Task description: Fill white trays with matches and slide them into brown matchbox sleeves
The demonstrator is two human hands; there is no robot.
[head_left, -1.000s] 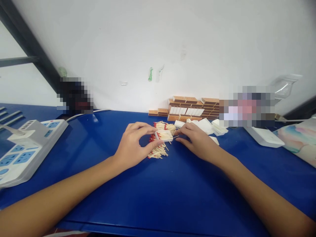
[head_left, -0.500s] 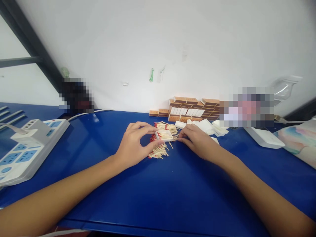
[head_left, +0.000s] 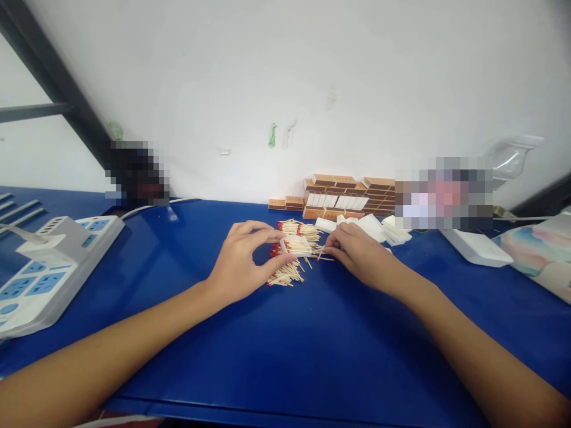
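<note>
My left hand (head_left: 243, 258) grips a small white matchbox tray (head_left: 298, 244) between its thumb and fingers. Red-tipped matches lie in the tray, their heads towards my left hand. Just right of the tray, my right hand (head_left: 361, 255) is closed in a pinch on a match (head_left: 320, 253) that points down and left. Its curled fingers partly hide the grip. Beneath and around the tray spreads a pile of loose matches (head_left: 286, 275), with more of them behind it.
Against the wall stand stacked brown matchboxes (head_left: 379, 198). White empty trays (head_left: 372, 227) lie behind my right hand. A power strip (head_left: 66, 285) is at the left of the blue table (head_left: 285, 356), and a white box (head_left: 477, 248) sits at the right.
My right hand has drawn slightly right, away from the tray, and a match now shows at its fingertips. My left hand keeps its hold on the tray.
</note>
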